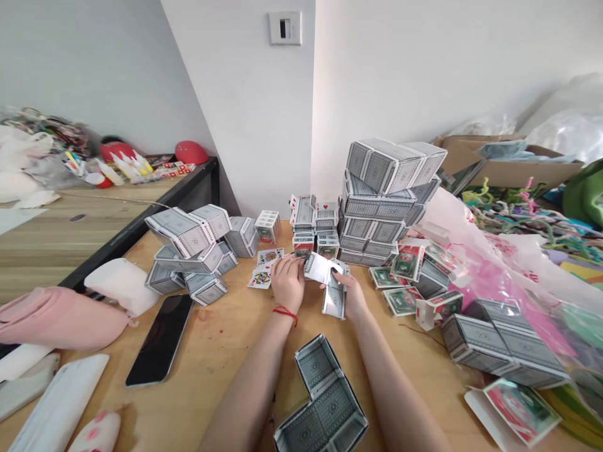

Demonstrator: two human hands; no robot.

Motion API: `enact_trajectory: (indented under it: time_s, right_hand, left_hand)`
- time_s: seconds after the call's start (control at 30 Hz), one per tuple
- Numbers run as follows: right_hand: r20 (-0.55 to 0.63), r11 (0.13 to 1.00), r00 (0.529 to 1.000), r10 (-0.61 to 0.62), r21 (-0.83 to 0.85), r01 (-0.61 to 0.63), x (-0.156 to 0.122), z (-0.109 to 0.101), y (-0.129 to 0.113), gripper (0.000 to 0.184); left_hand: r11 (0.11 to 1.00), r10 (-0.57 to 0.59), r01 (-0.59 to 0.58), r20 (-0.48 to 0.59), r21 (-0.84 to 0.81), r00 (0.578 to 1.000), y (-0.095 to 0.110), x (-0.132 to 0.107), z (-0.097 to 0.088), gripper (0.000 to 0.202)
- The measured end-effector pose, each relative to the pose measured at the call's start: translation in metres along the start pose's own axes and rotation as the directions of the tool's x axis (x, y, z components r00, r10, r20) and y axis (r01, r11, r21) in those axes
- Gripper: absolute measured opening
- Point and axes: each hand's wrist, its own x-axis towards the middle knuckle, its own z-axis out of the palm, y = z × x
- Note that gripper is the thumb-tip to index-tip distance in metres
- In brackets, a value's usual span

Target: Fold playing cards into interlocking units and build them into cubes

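My left hand (288,279), with a red string round the wrist, pinches the left end of a piece made of folded playing cards (318,268). The right hand (353,294) grips the same piece from the other side, thumb on top; one grey-patterned part hangs down beside its palm. Just left of my left hand lie loose face cards (261,278). Beyond the fingers stand small card boxes (327,242) with folded cards on top. Between my forearms rests an L-shaped block of folded cards (325,402). Fingertips of the left hand are partly hidden.
A tall stack of card blocks (384,207) rises behind my right hand. More card blocks (188,251) and a black phone (160,339) are on the left. Opened card packs (400,301) and pink plastic bags (490,257) crowd the right. A wall stands behind.
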Motion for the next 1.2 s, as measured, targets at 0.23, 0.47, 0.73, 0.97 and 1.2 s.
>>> enact_trajectory:
  time_s: [0.23,0.47,0.73,0.97,1.2]
  right_hand:
    - [0.034,0.998,0.999,0.019,0.062,-0.021,0.001,0.000,0.006,0.021]
    - [0.098,0.998,0.994,0.052,0.014,-0.053,0.001,0.003,0.010,0.023]
    - [0.066,0.997,0.998,0.009,-0.080,-0.004,0.001,0.004,0.009,0.028]
    - [-0.086,0.979,0.985,-0.152,-0.150,0.138,0.006,-0.006,0.007,0.025]
    - [-0.092,0.914,0.964,-0.251,-0.349,0.205,0.006,-0.010,0.006,0.028]
  left_hand:
    - [0.971,0.115,-0.120,-0.036,-0.208,0.993,0.005,-0.005,-0.001,0.018]
    - [0.921,0.004,0.001,0.012,-0.389,1.000,0.007,-0.010,-0.001,0.017]
    - [0.890,-0.051,0.091,0.099,-0.447,0.994,0.008,-0.003,-0.006,0.011]
    - [0.741,-0.315,0.335,0.139,-0.582,0.939,0.000,-0.002,-0.003,0.040]
    - [0.801,-0.178,0.355,0.374,-0.482,0.910,-0.003,0.003,-0.007,0.022]
